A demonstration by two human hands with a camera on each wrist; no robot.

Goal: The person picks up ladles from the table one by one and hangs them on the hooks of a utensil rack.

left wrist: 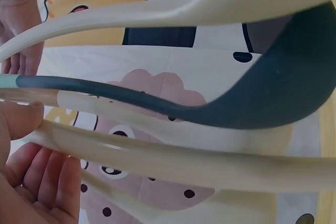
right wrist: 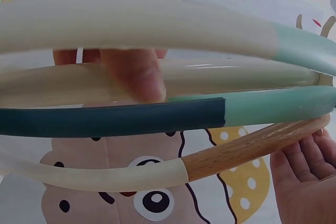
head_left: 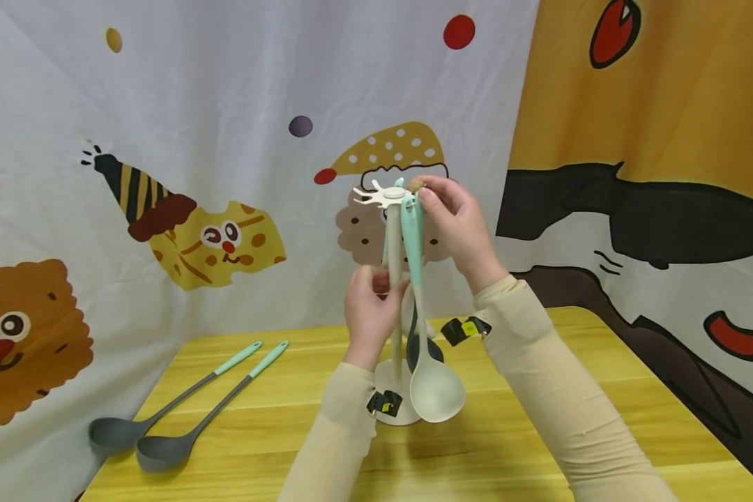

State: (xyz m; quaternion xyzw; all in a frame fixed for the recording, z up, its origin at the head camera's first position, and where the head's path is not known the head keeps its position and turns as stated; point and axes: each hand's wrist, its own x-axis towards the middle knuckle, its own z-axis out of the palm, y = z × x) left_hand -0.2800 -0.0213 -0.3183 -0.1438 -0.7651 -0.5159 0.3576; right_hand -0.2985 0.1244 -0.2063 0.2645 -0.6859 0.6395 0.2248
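Note:
A cream utensil stand (head_left: 394, 335) stands upright on the table, with hooks (head_left: 370, 194) around its top. My left hand (head_left: 371, 314) grips the pole (left wrist: 173, 156) partway up, thumb on one side and fingers curled behind. At the top, my right hand (head_left: 454, 223) pinches the tip of a wooden-handled utensil (right wrist: 252, 148) with a cream shaft, beside the hooks; its head is mostly hidden. A cream ladle (head_left: 438, 394) with a mint handle hangs in front. Behind that hangs a dark utensil (left wrist: 283, 87), also mint-handled. Another mint handle end (head_left: 399, 183) shows behind the pole.
Two dark grey ladles (head_left: 166, 452) (head_left: 116, 434) with mint handles lie side by side on the left of the wooden table (head_left: 508, 446). A printed cartoon curtain (head_left: 226, 84) hangs behind the table.

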